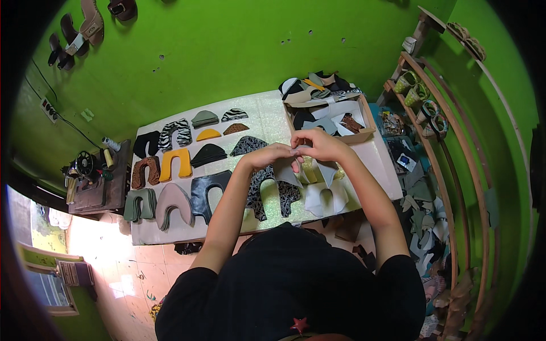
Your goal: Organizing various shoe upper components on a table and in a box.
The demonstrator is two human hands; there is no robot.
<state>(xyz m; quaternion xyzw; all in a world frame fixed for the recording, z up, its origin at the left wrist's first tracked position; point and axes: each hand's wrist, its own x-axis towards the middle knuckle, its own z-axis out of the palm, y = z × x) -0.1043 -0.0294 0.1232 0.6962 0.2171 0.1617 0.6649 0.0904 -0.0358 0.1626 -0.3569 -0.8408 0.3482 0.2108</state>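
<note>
Apparently the sorting of cut pieces is well along, judging by how much of the counter (380, 182) is laid out in piles by shape and colour. Toward its left edge stand arched piles in black (147, 144), zebra (176, 135), brown (146, 172), yellow (175, 165) and green (140, 204), with beige (174, 206) near the front edge; half-moon piles, among them a green one (205, 119) and a small yellow one (208, 134), lie toward the far edge. What seems left is the box (360, 137) by the far right corner, where mixed scraps (324, 125) lie unsorted, and the grey piece (286, 171) in hand. That piece hangs over the right half of the counter, near the front edge, just left of a white arch (327, 199). Fingers of the left hand (277, 153) and right hand (318, 145) meet in a close pinch on it, with almost no gap; their overlap hides exactly how the tips sit, and whether the grey beneath is one piece or two, I cannot tell. No brand, label or writing can be read on the pieces or the box.
</note>
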